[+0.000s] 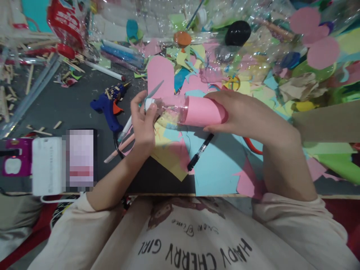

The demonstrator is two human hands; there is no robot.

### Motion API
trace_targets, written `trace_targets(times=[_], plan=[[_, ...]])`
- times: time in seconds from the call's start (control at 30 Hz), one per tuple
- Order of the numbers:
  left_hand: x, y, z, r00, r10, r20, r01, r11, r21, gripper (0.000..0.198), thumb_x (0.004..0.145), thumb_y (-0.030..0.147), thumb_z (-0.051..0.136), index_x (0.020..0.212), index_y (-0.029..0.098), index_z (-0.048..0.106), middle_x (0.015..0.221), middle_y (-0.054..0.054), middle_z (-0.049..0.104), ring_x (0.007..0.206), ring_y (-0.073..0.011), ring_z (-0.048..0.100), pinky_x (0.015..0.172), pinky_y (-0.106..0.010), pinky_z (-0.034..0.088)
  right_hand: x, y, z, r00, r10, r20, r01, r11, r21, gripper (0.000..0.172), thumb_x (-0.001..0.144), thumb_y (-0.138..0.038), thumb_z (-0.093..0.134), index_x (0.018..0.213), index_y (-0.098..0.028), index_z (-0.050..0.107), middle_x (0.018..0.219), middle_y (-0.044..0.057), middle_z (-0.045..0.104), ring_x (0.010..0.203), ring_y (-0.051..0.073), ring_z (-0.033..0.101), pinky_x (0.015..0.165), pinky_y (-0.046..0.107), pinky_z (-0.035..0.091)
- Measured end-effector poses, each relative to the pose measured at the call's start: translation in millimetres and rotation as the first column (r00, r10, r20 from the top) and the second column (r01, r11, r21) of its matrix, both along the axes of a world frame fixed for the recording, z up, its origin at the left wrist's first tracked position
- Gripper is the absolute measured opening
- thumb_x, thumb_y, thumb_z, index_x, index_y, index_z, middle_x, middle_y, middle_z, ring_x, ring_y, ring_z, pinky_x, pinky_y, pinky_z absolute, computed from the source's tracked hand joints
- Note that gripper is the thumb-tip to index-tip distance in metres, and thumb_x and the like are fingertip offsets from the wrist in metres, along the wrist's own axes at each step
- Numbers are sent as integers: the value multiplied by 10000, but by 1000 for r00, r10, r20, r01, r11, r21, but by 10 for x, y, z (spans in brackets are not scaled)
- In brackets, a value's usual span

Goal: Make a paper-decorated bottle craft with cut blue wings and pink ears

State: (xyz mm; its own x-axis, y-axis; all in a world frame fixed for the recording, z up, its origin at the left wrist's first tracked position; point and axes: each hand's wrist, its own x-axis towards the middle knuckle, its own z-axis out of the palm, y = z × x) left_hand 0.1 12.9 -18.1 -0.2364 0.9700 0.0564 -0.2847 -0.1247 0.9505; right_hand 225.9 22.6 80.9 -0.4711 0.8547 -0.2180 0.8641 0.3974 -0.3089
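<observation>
Between my hands a clear plastic bottle (171, 105) lies sideways, its white cap to the left. Pink paper (202, 111) wraps its right half. My left hand (143, 120) pinches the capped neck between thumb and fingers. My right hand (236, 112) is closed round the paper-covered end. Behind the neck, a pink paper piece with a rounded top (161, 73) lies on the table. Below the bottle are a black pen (200, 152) and a light blue sheet (222, 168).
To the left lie a blue glue gun (108, 107), a phone (81, 157) and a white power bank (47, 165). Paper scraps and clear plastic bottles crowd the back. A red-labelled bottle (64, 22) stands at the back left. Cardboard (329, 122) is at the right.
</observation>
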Motion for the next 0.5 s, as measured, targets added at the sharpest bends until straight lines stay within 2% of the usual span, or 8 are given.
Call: trace_targets(times=[0.2, 0.27, 0.3, 0.37, 0.43, 0.5], plan=[[-3, 3, -16, 1000, 19, -15, -20, 999, -48, 431, 790, 537, 707, 1113, 324, 518, 1097, -4, 626, 1000, -200, 664, 918, -362, 517, 37, 26, 17, 1000, -5, -9, 5, 999, -54, 530, 787, -470, 624, 1245, -207, 579, 1155, 140, 678, 1019, 376, 631, 760, 451, 490], [-36, 21, -45, 999, 17, -35, -19, 999, -47, 436, 783, 541, 708, 1110, 324, 519, 1105, -10, 621, 998, -201, 660, 900, -359, 528, 54, 36, 30, 1000, 1, -17, -2, 999, -32, 566, 789, -446, 635, 1290, -193, 559, 1200, 156, 665, 1074, 388, 616, 835, 489, 487], [-58, 32, -65, 999, 10, -47, -12, 999, -33, 437, 783, 546, 704, 1110, 323, 518, 1111, -13, 618, 997, -199, 655, 894, -358, 532, 62, 42, 39, 1000, 3, -29, -2, 1000, 9, 600, 796, -425, 638, 1329, -172, 534, 1256, 176, 640, 1142, 396, 589, 913, 514, 465], [-103, 48, -115, 997, -36, -75, 36, 999, 1, 431, 794, 541, 688, 1125, 331, 509, 1141, -13, 606, 1020, -197, 636, 899, -363, 528, 77, 60, 54, 998, -25, -54, 32, 991, 132, 679, 811, -394, 646, 1400, -105, 471, 1395, 231, 539, 1305, 401, 481, 1090, 537, 343], [-131, 48, -162, 992, -94, -85, 95, 995, 10, 431, 797, 503, 686, 1151, 354, 490, 1128, -4, 595, 1009, -186, 622, 897, -368, 525, 93, 82, 47, 989, -113, -92, 133, 957, 257, 743, 819, -405, 660, 1438, -75, 414, 1511, 260, 400, 1434, 386, 330, 1187, 519, 208], [-131, 26, -190, 990, -123, -71, 121, 992, -24, 432, 781, 457, 705, 1143, 371, 483, 1076, 3, 580, 986, -178, 616, 903, -376, 525, 111, 110, 4, 953, -243, -179, 293, 889, 353, 806, 814, -475, 668, 1460, -102, 362, 1570, 260, 289, 1493, 368, 215, 1206, 527, 161]])
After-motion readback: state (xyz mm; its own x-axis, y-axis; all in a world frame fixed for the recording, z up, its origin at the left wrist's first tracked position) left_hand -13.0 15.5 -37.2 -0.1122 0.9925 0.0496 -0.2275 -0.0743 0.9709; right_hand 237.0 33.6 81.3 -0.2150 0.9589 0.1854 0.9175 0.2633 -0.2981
